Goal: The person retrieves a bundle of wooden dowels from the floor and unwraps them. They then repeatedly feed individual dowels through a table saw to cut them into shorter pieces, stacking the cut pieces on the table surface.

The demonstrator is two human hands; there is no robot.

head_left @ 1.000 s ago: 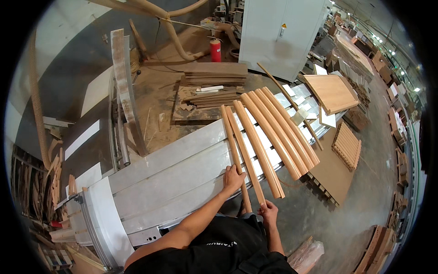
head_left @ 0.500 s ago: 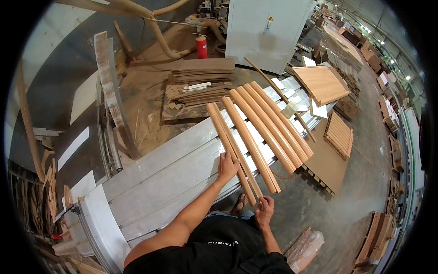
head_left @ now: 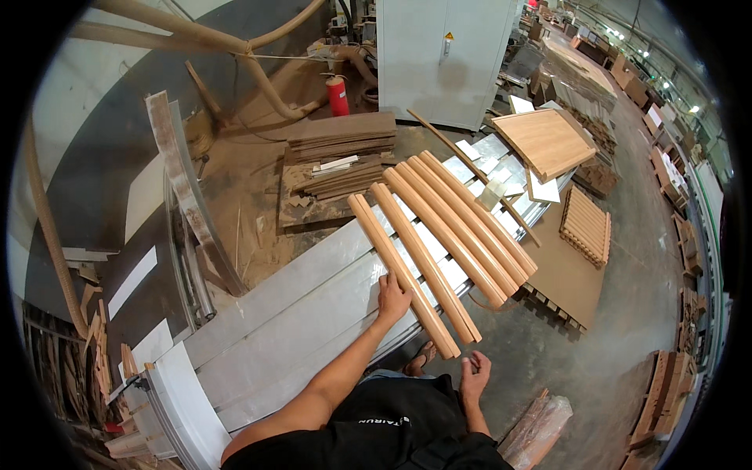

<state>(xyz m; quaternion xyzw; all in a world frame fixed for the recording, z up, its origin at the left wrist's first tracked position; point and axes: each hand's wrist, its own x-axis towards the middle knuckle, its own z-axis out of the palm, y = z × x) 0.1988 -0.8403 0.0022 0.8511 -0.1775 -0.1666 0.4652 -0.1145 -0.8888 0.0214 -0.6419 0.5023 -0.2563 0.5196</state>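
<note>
Several long, rounded light-brown wooden mouldings lie side by side across a grey metal table, slanting from far left to near right. My left hand is at the side of the leftmost moulding, its bent fingers and thumb against the edge about halfway along. Part of the grip is hidden by the hand itself. Just off the near end of that moulding, my right hand is in the air with fingers loosely curled and apart, holding nothing. A second moulding lies close on the right.
The grey table runs diagonally under the mouldings. At its far end are a wooden panel and a thin strip. Right of it, grooved pieces lie on a brown board. A wrapped bundle is near my right arm.
The two narrow strips at the left now sit together as one moulding. My right hand has let go of the near end and drawn off slightly right and down. My left hand stays at the moulding.
</note>
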